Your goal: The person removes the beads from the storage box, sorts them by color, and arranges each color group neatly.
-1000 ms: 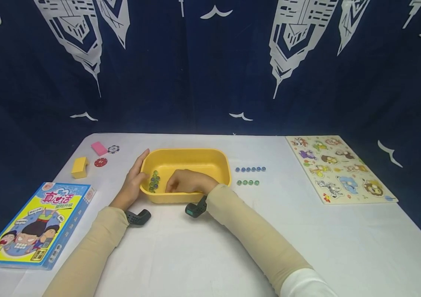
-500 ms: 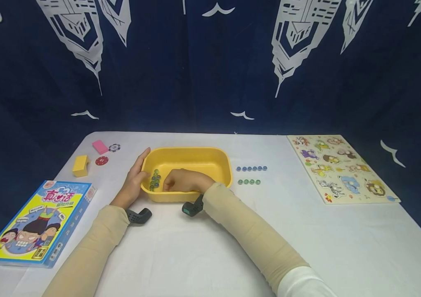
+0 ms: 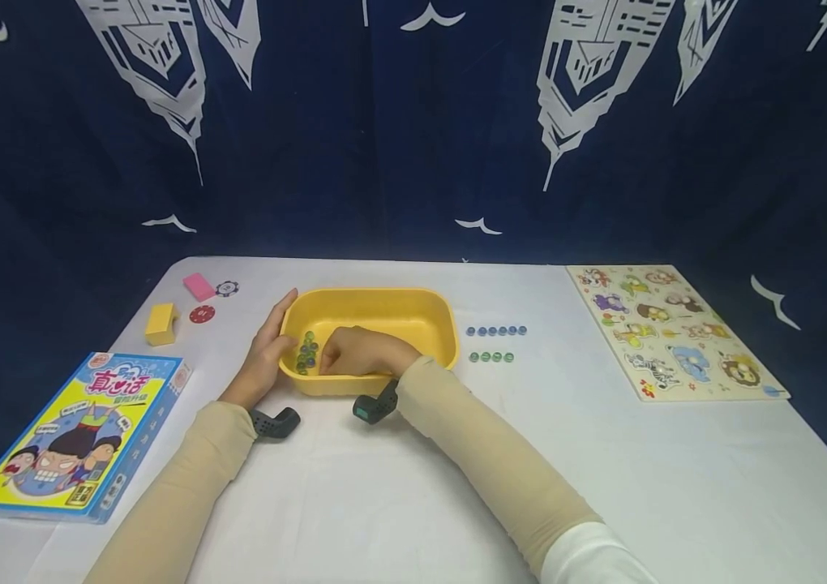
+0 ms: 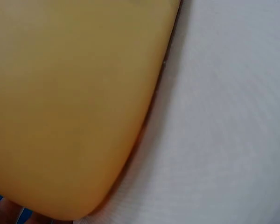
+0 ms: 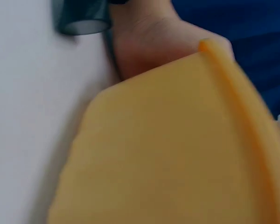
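In the head view a yellow plastic tub (image 3: 413,302) stands mid-table. My left hand (image 3: 264,357) holds its left end, thumb at the rim and fingers along the outer wall. Inside, a cluster of green and blue glass marbles (image 3: 307,354) lies near the left end. My right hand (image 3: 366,352) reaches down into the tub beside this cluster, fingers bent. The front wall hides its fingertips, so I cannot tell whether they pinch a marble. Both wrist views mostly show the tub's outer wall (image 4: 84,102), and the right one also shows the left hand (image 5: 163,46) behind it.
Right of the tub lie a row of blue marbles (image 3: 497,331) and a row of green marbles (image 3: 491,357). An animal puzzle board (image 3: 676,332) is at far right. On the left are a boxed game (image 3: 78,438), yellow block (image 3: 161,324), pink block (image 3: 199,286) and two chips (image 3: 202,314).
My right hand has shifted slightly left inside the tub, closer to the marble cluster. The left hand keeps its place on the tub, and the head view has moved a little.
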Demonstrator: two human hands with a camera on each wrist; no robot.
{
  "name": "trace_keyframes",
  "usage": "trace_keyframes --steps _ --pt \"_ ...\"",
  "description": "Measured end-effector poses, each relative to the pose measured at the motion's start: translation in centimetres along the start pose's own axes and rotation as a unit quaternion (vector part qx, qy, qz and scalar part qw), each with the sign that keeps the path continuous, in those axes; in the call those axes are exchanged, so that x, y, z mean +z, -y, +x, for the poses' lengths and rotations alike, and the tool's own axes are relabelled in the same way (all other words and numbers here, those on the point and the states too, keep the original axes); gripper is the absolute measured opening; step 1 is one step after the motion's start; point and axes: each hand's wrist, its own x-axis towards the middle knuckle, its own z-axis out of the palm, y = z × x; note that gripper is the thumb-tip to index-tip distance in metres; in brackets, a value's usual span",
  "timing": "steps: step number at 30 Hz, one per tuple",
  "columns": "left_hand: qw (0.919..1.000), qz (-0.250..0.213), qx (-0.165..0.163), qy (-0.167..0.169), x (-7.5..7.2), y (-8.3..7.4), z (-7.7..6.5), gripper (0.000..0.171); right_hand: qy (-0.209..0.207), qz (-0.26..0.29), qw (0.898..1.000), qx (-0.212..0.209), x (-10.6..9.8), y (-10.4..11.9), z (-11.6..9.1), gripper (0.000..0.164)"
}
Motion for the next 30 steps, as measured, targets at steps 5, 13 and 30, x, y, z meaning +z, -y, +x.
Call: trace_keyframes --steps 5,13,30 --pt "1.0 0.006 -0.006 0.004 0.1 0.0 0.1 0.081 -0.016 0.049 0.998 -0.032 -1.3 -0.7 -1.9 0.01" --pt "1.0 0.008 -0.001 0.003 0.4 0.0 0.2 0.08 -0.063 0.215 0.969 -0.105 -3.3 -3.5 -6.5 0.011" --pt "1.0 -0.003 0.004 0.001 0.1 0.1 0.0 0.079 -0.313 0.344 0.883 -0.056 -7.5 -13.4 -16.3 0.016"
